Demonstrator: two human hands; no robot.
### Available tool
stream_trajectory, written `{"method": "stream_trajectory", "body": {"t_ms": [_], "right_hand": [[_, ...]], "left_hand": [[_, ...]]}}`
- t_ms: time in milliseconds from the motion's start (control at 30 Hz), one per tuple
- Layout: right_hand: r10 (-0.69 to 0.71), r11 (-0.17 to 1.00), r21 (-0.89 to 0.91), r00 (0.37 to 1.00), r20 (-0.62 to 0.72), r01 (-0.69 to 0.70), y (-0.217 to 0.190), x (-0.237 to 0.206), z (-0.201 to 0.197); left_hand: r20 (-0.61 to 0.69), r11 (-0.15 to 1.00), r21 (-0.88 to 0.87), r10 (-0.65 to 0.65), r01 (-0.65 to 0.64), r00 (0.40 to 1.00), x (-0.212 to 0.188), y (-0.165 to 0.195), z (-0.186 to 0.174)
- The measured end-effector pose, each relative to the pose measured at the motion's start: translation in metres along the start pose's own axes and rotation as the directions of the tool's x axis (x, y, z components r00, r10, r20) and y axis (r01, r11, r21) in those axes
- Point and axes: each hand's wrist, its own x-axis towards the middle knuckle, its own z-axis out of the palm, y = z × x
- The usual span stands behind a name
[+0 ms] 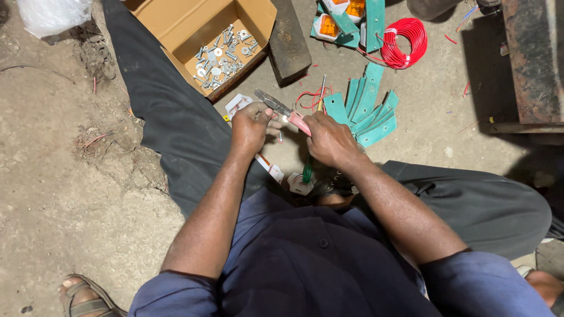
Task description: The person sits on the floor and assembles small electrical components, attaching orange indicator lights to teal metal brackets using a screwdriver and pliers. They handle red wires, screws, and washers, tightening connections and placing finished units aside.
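Pliers (282,111), one pair, pink-handled with grey metal jaws, sit between both hands above the person's lap, over the concrete floor (70,188). Right hand (330,140) wraps the pink handles, fingers curled tight around them, knuckles up, forearm coming in from lower right. Left hand (249,126) is curled by the pliers' jaws, fingers pinched narrow on something small and pale at the jaw; can't tell what it is. Left forearm runs up from lower left, elbow bent.

One cardboard box (202,35) open, near the top edge of the floor area, left of centre, holds many loose bolts and washers (220,58), too many to count. One dark block (291,41) lies just right of the box. One coil of red wire (405,42) is toward the top right. Teal flat plates (367,111), roughly seven or eight fanned in a pile, lie just beyond the right hand; more teal pieces with two orange lamp units (338,17) are at the top edge. One green-handled tool (307,170) pokes out below the hands. White and orange small parts (270,170) lie by the lap, at least three. One white plastic bag (53,14) top-left corner. One sandalled foot (82,296) bottom left.
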Motion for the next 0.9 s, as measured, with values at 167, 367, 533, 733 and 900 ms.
{"method": "stream_trajectory", "body": {"t_ms": [167,367,533,733,900], "right_hand": [[-0.273,0.962,-0.025,0.943,-0.188,0.273,0.009,0.005,0.007],[-0.157,0.987,-0.056,0.971,-0.181,0.149,0.006,0.002,0.019],[-0.104,0.953,0.285,0.995,-0.010,0.102,0.009,0.005,0.023],[-0.292,0.279,0.863,0.820,0.493,-0.420,0.022,0.011,0.030],[-0.417,-0.154,0.784,0.759,0.500,-0.601,0.033,0.007,0.030]], "left_hand": [[-0.032,0.996,0.019,-0.082,0.083,0.996,0.002,-0.007,0.000],[-0.061,0.990,0.102,-0.093,0.099,0.994,-0.008,0.007,0.001],[-0.108,0.809,0.578,0.201,-0.103,0.974,-0.011,0.015,-0.006],[-0.145,0.925,0.352,0.202,-0.140,0.969,-0.011,0.008,-0.011],[-0.115,0.947,-0.284,-0.186,0.147,0.976,-0.015,0.015,-0.005]]}}
